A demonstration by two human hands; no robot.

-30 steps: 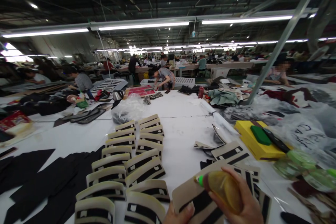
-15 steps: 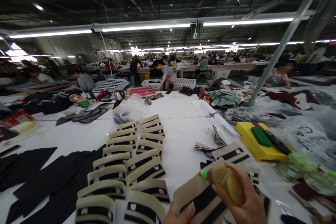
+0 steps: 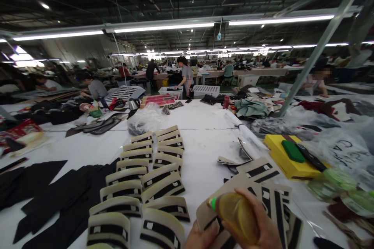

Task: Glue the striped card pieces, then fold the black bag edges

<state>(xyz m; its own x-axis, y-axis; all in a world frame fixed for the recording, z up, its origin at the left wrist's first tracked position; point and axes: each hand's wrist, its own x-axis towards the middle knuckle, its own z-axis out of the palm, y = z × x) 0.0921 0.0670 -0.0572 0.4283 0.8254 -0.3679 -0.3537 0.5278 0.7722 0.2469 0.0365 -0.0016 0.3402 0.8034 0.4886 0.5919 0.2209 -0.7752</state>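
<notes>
head view: the left hand (image 3: 204,238) grips the near edge of a beige panel with black strips (image 3: 202,214), thumb on top, probably to steady it. the right hand (image 3: 261,221) is wrapped around a squeeze bottle of yellowish liquid (image 3: 238,216), tilted so its green-collared nozzle (image 3: 213,203) sits at the panel's upper left edge; that tilt likely aims the tip at the rim. can't tell if the tip touches.
on the white worktop (image 3: 201,140), similar panels lie in a left column (image 3: 115,203) and a right column (image 3: 167,218), overlapping like shingles, seemingly so their yellowish upper edges stay exposed. more panels (image 3: 276,202) lie loosely piled beside the right hand. a green block (image 3: 293,151) rests on a yellow box (image 3: 273,159).
</notes>
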